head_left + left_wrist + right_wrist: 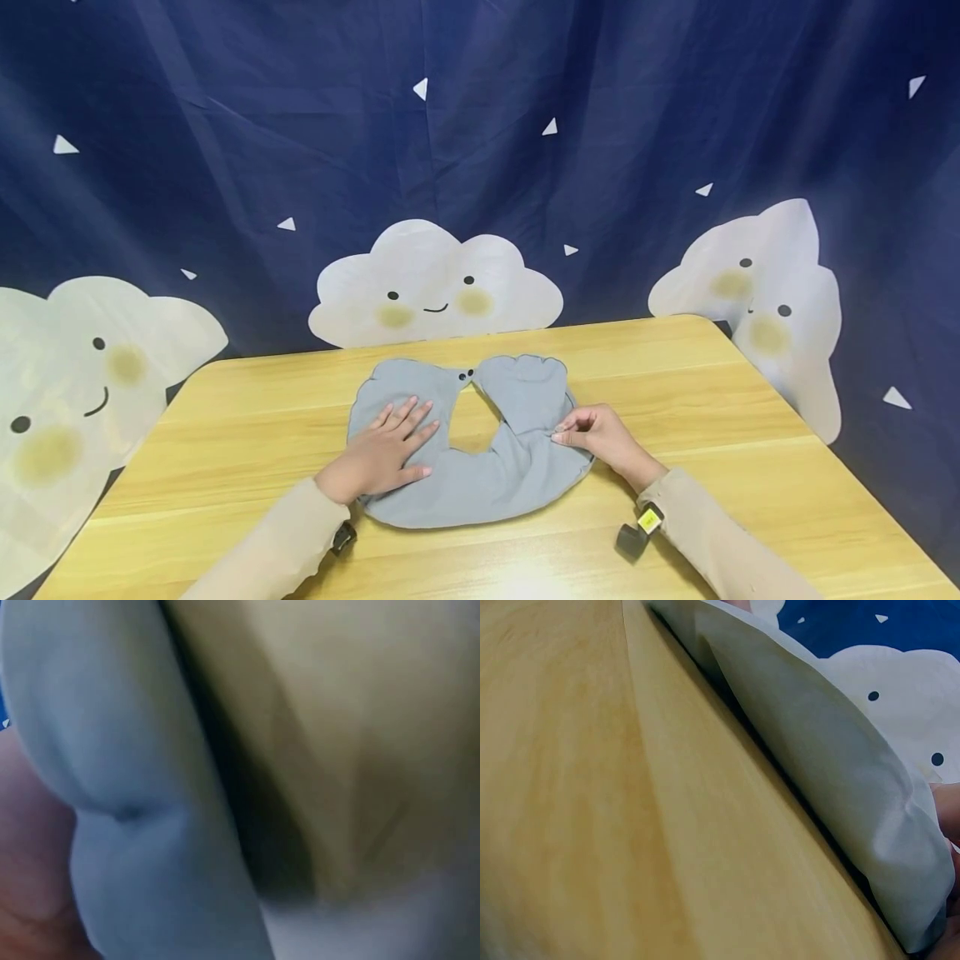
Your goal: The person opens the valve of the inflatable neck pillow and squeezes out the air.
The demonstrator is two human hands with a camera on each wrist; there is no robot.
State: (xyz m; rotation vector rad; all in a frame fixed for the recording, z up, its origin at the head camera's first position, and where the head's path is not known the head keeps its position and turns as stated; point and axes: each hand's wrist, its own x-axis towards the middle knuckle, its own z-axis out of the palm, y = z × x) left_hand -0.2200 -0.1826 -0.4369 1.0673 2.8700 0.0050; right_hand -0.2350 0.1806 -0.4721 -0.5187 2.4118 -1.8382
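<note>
A grey U-shaped neck pillow (465,496), looking soft and thinly filled, lies flat on the table with its two ends meeting at the far side. Two dark snap buttons (462,377) show where those ends meet. My left hand (386,454) rests on the pillow's left arm, palm down with fingers spread. At the right side, thumb and fingers of my right hand (600,433) pinch the creased fabric; a tiny greyish piece shows at the fingertips, too small to name. Both wrist views show the pillow's side (150,877) (817,742) close up, the left one blurred.
The pillow lies on a light wooden table (270,433) with rounded far corners. Behind it hangs a dark blue curtain (480,150) printed with white clouds and small triangles. A black strap device with a yellow label (649,519) sits on the right wrist.
</note>
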